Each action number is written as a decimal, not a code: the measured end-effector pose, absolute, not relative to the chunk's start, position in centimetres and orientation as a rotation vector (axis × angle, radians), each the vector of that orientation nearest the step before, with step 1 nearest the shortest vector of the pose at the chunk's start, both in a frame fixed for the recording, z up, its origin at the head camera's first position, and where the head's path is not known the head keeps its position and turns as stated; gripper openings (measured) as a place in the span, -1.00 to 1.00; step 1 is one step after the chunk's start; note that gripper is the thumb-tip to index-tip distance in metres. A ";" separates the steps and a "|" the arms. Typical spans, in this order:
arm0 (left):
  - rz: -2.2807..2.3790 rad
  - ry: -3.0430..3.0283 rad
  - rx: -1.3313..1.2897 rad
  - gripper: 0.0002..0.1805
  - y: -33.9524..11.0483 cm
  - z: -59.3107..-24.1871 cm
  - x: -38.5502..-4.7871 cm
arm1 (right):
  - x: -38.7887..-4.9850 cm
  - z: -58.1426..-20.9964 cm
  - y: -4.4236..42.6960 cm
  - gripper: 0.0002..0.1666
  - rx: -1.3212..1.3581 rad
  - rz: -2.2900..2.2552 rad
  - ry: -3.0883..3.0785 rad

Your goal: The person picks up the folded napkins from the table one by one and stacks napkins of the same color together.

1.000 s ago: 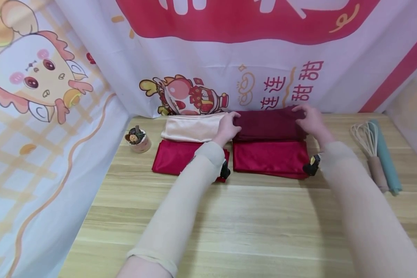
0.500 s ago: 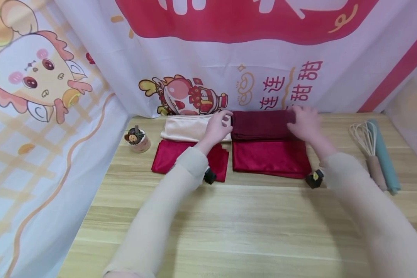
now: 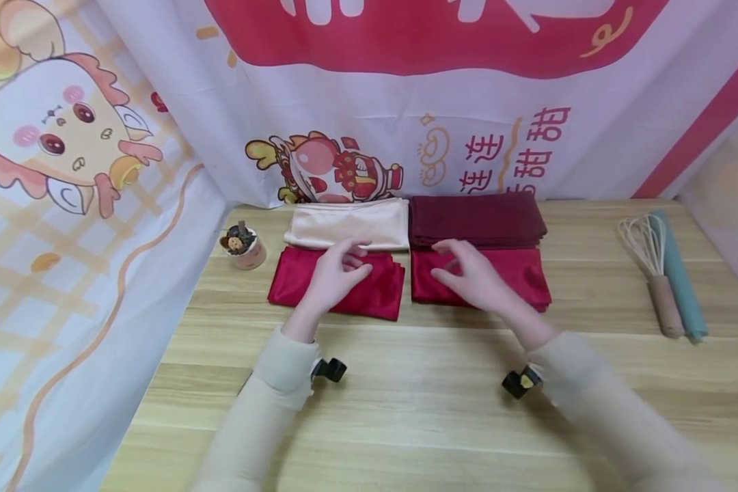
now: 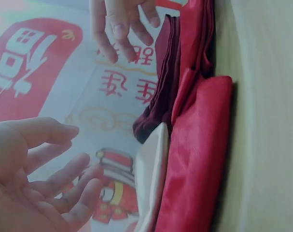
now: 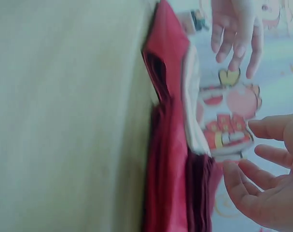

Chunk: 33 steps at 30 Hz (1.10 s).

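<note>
Folded cloths lie in two rows on the table. A cream cloth (image 3: 349, 224) is at the back left, and a dark maroon cloth (image 3: 476, 220) at the back right. In front of them are a red cloth (image 3: 375, 290) on the left and another red cloth (image 3: 516, 273) on the right. My left hand (image 3: 335, 275) hovers over the left red cloth, fingers loosely bent and holding nothing. Over the right red cloth is my right hand (image 3: 472, 275), also loose and holding nothing. Both wrist views show the hands apart from the cloths.
A small decorated cup (image 3: 246, 250) stands at the left. To the right lie a whisk (image 3: 658, 280) with a brown handle and a teal rolled item (image 3: 679, 280). A printed curtain (image 3: 357, 102) hangs behind the table (image 3: 406, 396).
Both hands have left the edges of the maroon cloth and drawn back toward the person, the left one also moving leftward. The cloths lie nearly as before.
</note>
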<state>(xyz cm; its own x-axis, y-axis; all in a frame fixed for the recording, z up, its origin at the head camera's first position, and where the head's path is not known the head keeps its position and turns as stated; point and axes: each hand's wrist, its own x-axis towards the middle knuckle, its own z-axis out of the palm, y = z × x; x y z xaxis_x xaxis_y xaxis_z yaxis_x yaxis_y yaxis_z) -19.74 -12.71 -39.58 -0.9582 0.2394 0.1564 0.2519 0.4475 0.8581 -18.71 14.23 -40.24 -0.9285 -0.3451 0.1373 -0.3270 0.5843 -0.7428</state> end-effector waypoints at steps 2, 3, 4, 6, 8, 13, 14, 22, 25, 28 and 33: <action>-1.590 -2.654 -0.413 -0.56 -13.6 -39.8 -19.0 | -18.2 -40.7 13.1 -0.49 -0.600 -1.334 2.733; -1.594 -2.646 -0.393 -0.56 -14.0 -40.0 -18.7 | -18.0 -41.0 12.6 -0.50 -0.606 -1.352 2.714; -1.598 -2.640 -0.374 -0.56 -14.4 -40.1 -18.4 | -17.8 -41.2 12.1 -0.49 -0.610 -1.370 2.697; -1.615 -2.621 -0.331 -0.56 -15.3 -40.3 -17.8 | -17.4 -41.7 11.2 -0.48 -0.621 -1.406 2.665; -1.634 -2.603 -0.290 -0.57 -16.1 -40.7 -17.2 | -17.2 -42.1 10.3 -0.47 -0.636 -1.432 2.644; -1.665 -2.573 -0.195 -0.57 -18.3 -41.5 -16.0 | -17.2 -43.0 8.5 -0.45 -0.667 -1.423 2.659; -1.682 -2.563 -0.171 -0.57 -18.7 -41.4 -15.8 | -17.3 -43.2 8.2 -0.44 -0.672 -1.406 2.674; -1.712 -2.443 0.037 -0.55 -21.4 -40.1 -14.7 | -18.0 -43.5 6.4 -0.41 -0.710 -1.249 2.814; -1.683 -2.406 0.087 -0.55 -23.0 -41.1 -15.3 | -18.6 -43.4 5.9 -0.43 -0.729 -1.197 2.847; -1.626 -2.407 0.102 -0.55 -24.6 -42.6 -16.3 | -19.4 -43.4 5.6 -0.44 -0.714 -1.154 2.850; -1.530 -2.499 0.083 -0.51 -26.3 -44.0 -17.4 | -20.7 -43.4 5.2 -0.41 -0.631 -1.071 2.799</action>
